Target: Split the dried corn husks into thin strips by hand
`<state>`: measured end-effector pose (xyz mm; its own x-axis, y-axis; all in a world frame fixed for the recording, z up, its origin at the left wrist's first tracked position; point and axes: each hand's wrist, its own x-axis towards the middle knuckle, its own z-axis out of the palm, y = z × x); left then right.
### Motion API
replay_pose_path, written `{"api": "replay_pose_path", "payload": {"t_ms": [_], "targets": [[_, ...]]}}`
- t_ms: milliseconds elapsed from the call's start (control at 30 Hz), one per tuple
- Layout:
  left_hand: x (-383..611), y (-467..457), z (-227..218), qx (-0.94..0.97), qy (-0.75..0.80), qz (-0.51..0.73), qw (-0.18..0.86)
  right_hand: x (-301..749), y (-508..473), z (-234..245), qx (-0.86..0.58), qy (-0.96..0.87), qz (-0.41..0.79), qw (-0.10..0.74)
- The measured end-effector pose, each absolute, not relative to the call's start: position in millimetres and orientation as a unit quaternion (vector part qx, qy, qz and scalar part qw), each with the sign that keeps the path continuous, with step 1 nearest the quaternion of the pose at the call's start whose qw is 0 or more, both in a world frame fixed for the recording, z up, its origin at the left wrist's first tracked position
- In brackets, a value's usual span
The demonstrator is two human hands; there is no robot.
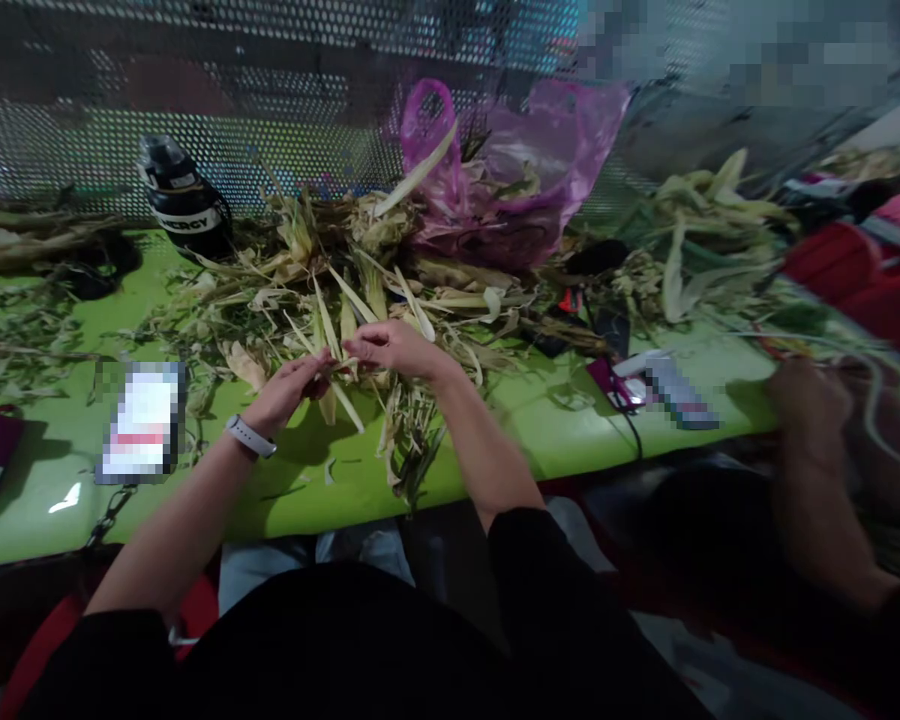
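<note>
My left hand (291, 388), with a white wristband, and my right hand (391, 348) meet over the green table (330, 490). Both are closed in a pinch on pale dried leaf strips (337, 350) that fan up and down between the fingers. Right behind them lies a big heap of dried husks and leaves (345, 270). More strips (409, 440) hang toward the table's front edge below my right hand.
A pink plastic bag (510, 180) with husks sits at the back, a black bottle (184, 200) at back left. A phone (142, 422) lies left of my hands. Another person's arm (817, 470) works at the right beside another husk pile (705, 230). A perforated metal screen closes off the back.
</note>
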<state>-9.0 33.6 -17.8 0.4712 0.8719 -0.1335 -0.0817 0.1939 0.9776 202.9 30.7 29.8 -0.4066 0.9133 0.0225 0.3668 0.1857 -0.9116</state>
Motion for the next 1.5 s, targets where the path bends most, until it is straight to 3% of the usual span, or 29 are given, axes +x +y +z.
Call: {"api": "replay_pose_path", "payload": {"t_ms": [300,433,533,667,800,867,1033,1100,1500], "targets": [[-9.8,30.8,-11.5,0.597,0.352,0.326,0.643,210.5,41.4,19.2,-0.456,-0.742,0.372,0.321],[-9.0,32.1,-13.9,0.499,0.346,0.381,0.697,212.6,44.1,16.7,-0.485,-0.685,0.347,0.420],[-7.6,33.3,-15.9,0.438,0.337,0.424,0.717,205.8,38.0,19.5,-0.515,-0.635,0.273,0.508],[-6.2,35.5,-17.0,0.410,0.347,0.459,0.708,193.5,24.7,25.2,-0.528,-0.675,0.188,0.480],[-6.2,35.9,-15.6,0.379,0.320,0.490,0.717,188.1,16.5,27.8,-0.531,-0.660,0.017,0.531],[-5.9,35.1,-15.3,0.365,0.307,0.497,0.724,184.2,13.9,26.4,-0.523,-0.676,-0.009,0.519],[-3.6,31.9,-16.1,0.356,0.302,0.513,0.720,164.3,14.9,9.5,-0.494,-0.808,0.124,0.296],[-2.9,30.5,-15.8,0.379,0.302,0.505,0.714,158.4,18.3,1.2,-0.484,-0.819,0.172,0.255],[-5.5,28.4,-15.4,0.388,0.298,0.508,0.709,157.9,21.2,4.9,-0.389,-0.803,0.361,0.270]]}}
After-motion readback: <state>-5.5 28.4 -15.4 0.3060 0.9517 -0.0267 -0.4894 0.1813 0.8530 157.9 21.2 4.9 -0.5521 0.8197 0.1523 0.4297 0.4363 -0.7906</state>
